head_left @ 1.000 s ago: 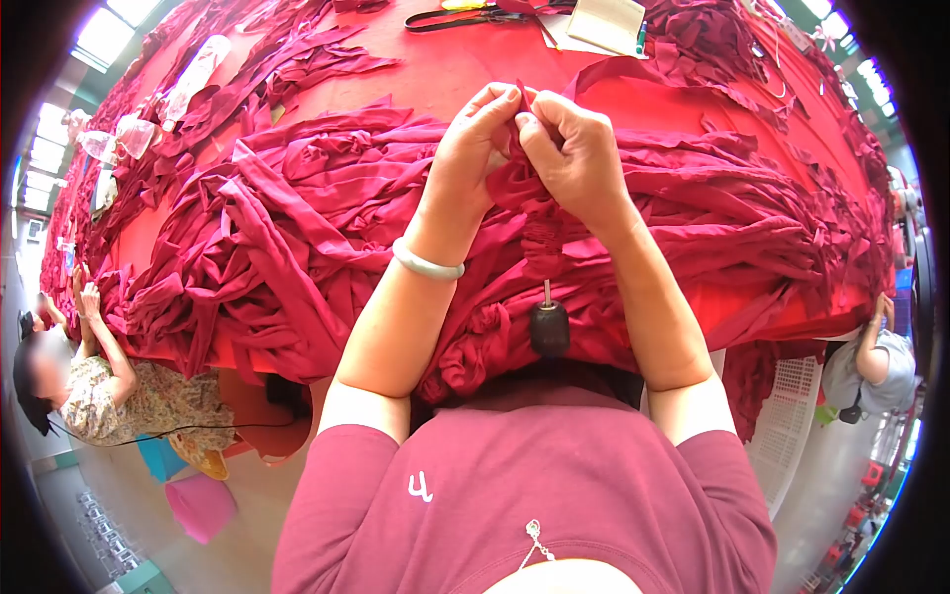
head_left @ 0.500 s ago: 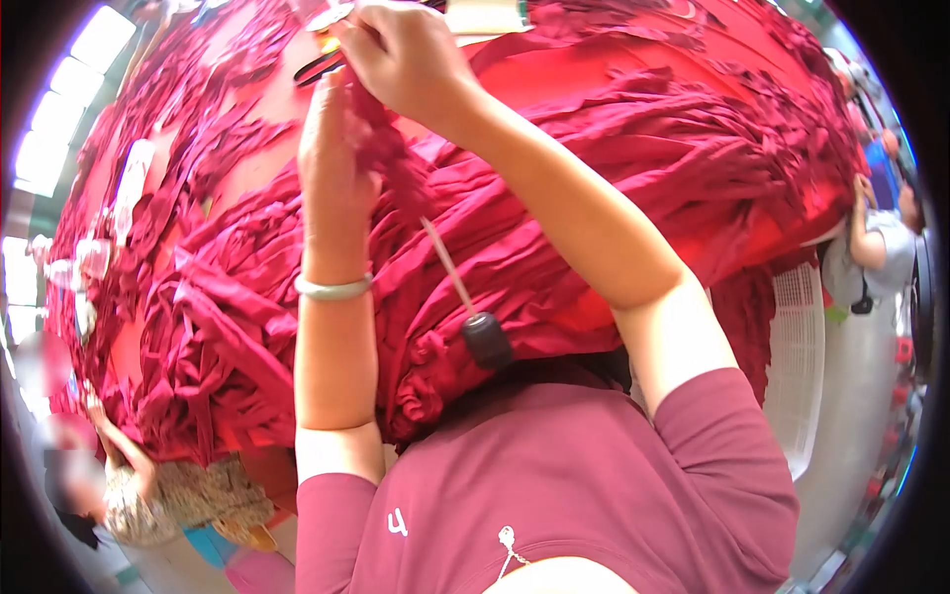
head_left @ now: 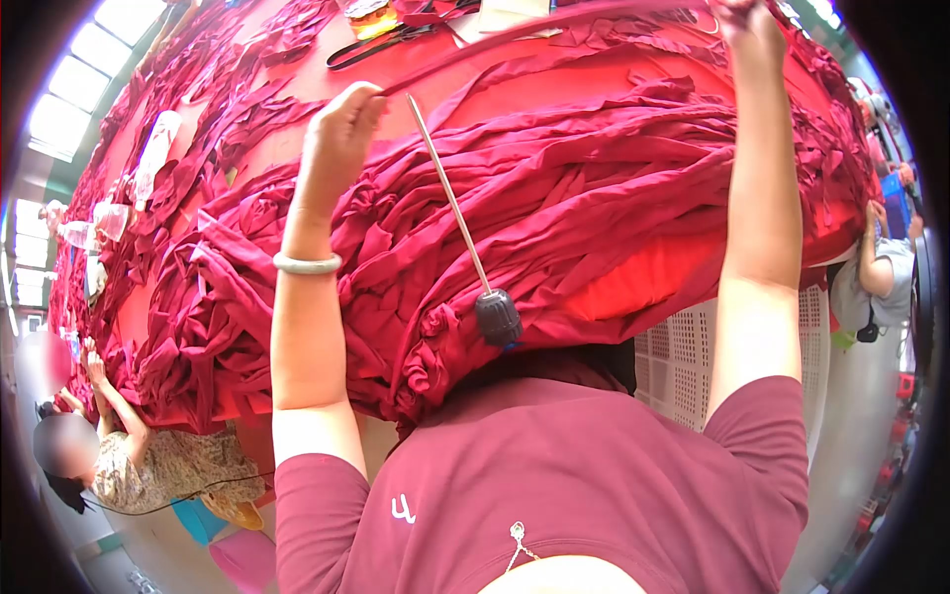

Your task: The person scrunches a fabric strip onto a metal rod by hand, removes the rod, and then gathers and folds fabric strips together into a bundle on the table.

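Note:
My left hand (head_left: 341, 134), with a pale bangle (head_left: 308, 264) at the wrist, is closed on one end of a stretched dark red fabric strip (head_left: 495, 42). My right hand (head_left: 752, 28), high on the right and somewhat blurred, grips the strip farther along. Between my arms a thin metal rod (head_left: 450, 193) stands bare, slanting up from a black ribbed handle (head_left: 499, 317) at the table's front edge. Long crimson fabric strips (head_left: 554, 218) lie heaped beneath and around my hands.
A bright red table surface (head_left: 287, 144) shows between the heaps. At the top lie a yellow tape roll (head_left: 372, 18), a black strap (head_left: 381, 47) and a notepad (head_left: 513, 14). Co-workers are at the left (head_left: 129, 455) and right (head_left: 876, 282). A white crate (head_left: 683, 361) stands below the table edge.
The bunched fabric has come off the rod, which is now bare. My hands have moved far apart, the right one to the far right, with the strip stretched between them.

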Demonstrator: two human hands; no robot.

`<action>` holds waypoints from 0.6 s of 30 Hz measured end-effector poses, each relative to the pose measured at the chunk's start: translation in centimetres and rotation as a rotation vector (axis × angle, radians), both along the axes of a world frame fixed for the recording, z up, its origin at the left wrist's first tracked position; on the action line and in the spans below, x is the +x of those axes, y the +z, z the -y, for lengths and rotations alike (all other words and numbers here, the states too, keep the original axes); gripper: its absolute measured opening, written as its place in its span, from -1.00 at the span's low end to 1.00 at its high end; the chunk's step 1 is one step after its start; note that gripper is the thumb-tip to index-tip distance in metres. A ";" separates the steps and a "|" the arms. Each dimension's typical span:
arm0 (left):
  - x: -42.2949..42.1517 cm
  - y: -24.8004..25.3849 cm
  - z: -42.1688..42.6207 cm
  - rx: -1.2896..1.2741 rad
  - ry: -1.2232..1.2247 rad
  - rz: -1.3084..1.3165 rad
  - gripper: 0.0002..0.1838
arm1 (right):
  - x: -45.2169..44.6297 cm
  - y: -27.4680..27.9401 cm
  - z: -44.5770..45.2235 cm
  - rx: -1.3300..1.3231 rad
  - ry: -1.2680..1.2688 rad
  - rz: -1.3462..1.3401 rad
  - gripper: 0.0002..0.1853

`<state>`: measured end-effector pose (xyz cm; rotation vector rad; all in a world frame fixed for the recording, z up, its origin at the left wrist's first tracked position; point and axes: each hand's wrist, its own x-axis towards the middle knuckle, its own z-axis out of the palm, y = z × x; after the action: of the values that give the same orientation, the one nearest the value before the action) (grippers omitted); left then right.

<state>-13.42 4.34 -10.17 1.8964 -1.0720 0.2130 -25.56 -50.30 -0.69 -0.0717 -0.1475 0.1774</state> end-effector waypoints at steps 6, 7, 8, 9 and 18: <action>-0.7 -0.4 0.7 0.052 0.016 -0.036 -0.77 | -5.5 -6.2 15.1 -0.507 -1.407 -0.624 -0.77; -0.9 -0.3 0.7 0.058 0.019 -0.027 -0.77 | -6.3 -7.9 17.3 -0.693 -1.460 -0.704 -0.76; -0.9 -0.5 0.6 0.093 0.034 -0.025 -0.78 | -6.3 -8.3 16.8 -0.730 -1.417 -0.712 -0.77; -1.0 -0.6 0.6 0.086 0.058 -0.042 -0.78 | -6.7 -8.7 15.8 -0.766 -1.373 -0.720 -0.78; -3.0 -0.7 3.6 0.148 0.029 -0.025 -0.80 | 1.9 -9.2 -27.3 -2.278 -0.705 0.197 -0.65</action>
<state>-16.39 0.74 -10.88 2.0418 -1.0686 0.1287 -23.62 -22.99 -9.90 -2.3823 -0.0380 -0.4593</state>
